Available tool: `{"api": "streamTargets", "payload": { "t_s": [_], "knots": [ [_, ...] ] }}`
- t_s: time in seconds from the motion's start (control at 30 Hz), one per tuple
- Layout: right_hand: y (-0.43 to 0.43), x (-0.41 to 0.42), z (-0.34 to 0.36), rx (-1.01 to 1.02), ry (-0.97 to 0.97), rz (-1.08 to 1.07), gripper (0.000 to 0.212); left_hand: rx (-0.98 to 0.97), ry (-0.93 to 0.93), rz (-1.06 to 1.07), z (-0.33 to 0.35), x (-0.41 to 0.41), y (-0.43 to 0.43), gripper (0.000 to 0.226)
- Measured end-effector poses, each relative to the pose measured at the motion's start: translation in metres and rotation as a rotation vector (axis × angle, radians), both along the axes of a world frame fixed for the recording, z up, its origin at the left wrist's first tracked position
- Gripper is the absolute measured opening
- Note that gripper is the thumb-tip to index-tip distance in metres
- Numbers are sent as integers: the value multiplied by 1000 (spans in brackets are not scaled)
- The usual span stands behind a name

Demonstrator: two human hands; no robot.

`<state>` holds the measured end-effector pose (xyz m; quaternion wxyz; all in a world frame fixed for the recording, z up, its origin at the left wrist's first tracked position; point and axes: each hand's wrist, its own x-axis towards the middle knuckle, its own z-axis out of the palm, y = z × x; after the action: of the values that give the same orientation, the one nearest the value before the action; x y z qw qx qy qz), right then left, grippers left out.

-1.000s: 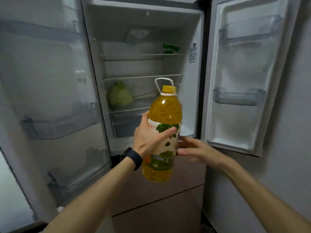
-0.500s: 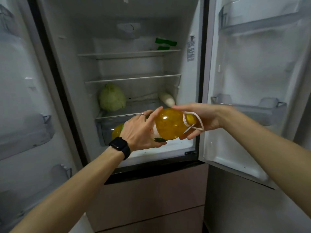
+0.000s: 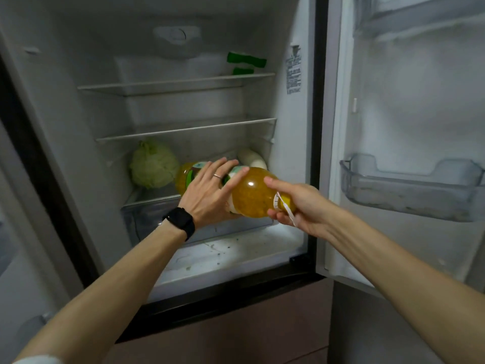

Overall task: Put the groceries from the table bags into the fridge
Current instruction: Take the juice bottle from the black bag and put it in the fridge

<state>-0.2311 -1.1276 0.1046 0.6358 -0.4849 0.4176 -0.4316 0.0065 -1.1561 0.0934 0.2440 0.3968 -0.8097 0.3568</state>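
The bottle (image 3: 252, 193), upright a second ago, now lies on its side, its base pushed in beyond the left hand (image 3: 210, 195) toward the cabbage (image 3: 153, 164). The left hand's fingers have straightened flat across the label. The right hand (image 3: 299, 206), earlier open beside the bottle, now grips the cap end.

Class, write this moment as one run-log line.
left hand: flat on bottle | right hand: grips bottle neck | bottle: sideways, beside cabbage

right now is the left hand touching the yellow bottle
Touching. The head view shows the left hand laid flat across the label of the yellow bottle, with no gap between them.
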Motion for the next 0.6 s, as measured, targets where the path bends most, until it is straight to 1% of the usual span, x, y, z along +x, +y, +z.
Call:
{"api": "streamTargets", "payload": {
  "t_s": [0.07,0.2,0.27,0.3,0.33,0.37,0.4,0.43,0.47,0.5,0.53,0.57,0.6],
  "knots": [
    [-7,7,-2,-44,-51,-46,52,-56,-26,-36,6,4,-20,111],
    [-18,20,-5,-85,-132,-131,49,-62,-48,-68,18,8,-47,109],
    [-21,22,-4,-55,-223,-179,44,-65,-22,-54,24,5,-56,113],
    [-22,23,-4,-22,-291,-190,41,-43,32,-22,27,3,-61,119],
    [-22,23,-4,21,-372,-190,39,15,148,13,28,2,-64,127],
    [-22,22,-4,65,-453,-181,38,122,347,38,26,2,-64,134],
    [-22,20,-4,95,-511,-173,38,278,641,24,23,2,-63,137],
    [-21,18,-5,106,-529,-174,40,446,1019,-50,21,2,-61,134],
    [-21,16,-6,105,-524,-178,43,595,1416,-169,18,1,-60,128],
    [-20,14,-7,99,-512,-183,45,738,1735,-275,18,0,-59,119],
    [-18,13,-9,93,-499,-189,46,913,1904,-340,20,-4,-60,108],
    [-16,13,-11,87,-485,-197,46,1114,1927,-387,25,-10,-59,93],
    [-14,12,-13,78,-467,-207,46,1282,1869,-431,32,-20,-56,79]
  ]
}}
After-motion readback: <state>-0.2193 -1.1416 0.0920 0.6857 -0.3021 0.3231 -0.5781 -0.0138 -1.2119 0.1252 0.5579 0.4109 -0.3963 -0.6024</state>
